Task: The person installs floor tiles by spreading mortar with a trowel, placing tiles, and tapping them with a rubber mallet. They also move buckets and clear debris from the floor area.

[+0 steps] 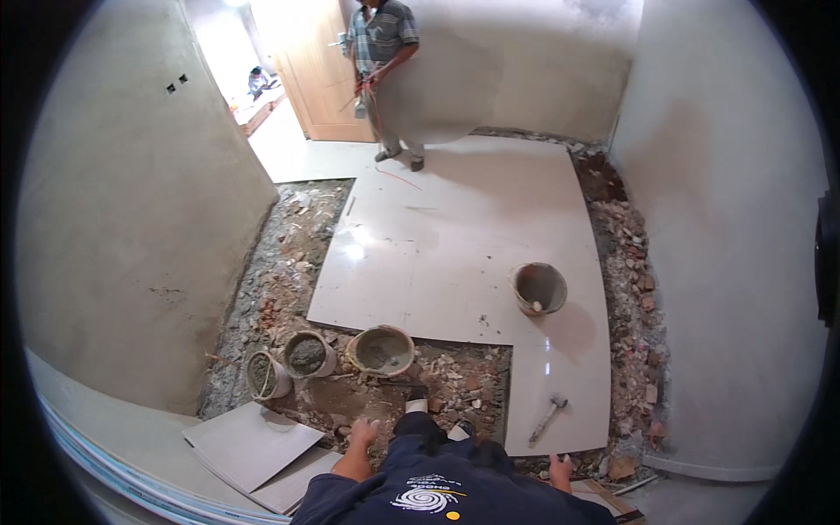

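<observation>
Several long pale panels (pixel 96 459) lie along the near left wall, probably kept there to be out of the walkway. Right of them, loose pale tiles (pixel 249 446) overlap in a small pile near left, within easy reach of the left hand. Just beyond stand a small bucket (pixel 281 385) and a middle bucket (pixel 327 366), both with grey mix, side by side on the rubble, likely grouped to be handy. The left hand (pixel 365 429) hangs over the rubble, nearest the loose tiles; fingers bent, nothing seen in it, can't tell if closed. A wide bucket (pixel 385 333) sits just right of the other two, at the edge of the laid tiles (pixel 455 245). Far off, a standing person (pixel 385 52) holds reddish cords, feet on the laid tiles, presumably for firm footing. Farther right, another bucket (pixel 551 280) stands alone on the laid tiles, maybe for a level base. Near right, a mallet (pixel 544 421) lies flat on the same surface, apparently parked close to the wearer. The right hand (pixel 560 464) is by that surface's near edge; grip and contact can't be told. Rubble strip (pixel 630 289) along the right wall.
</observation>
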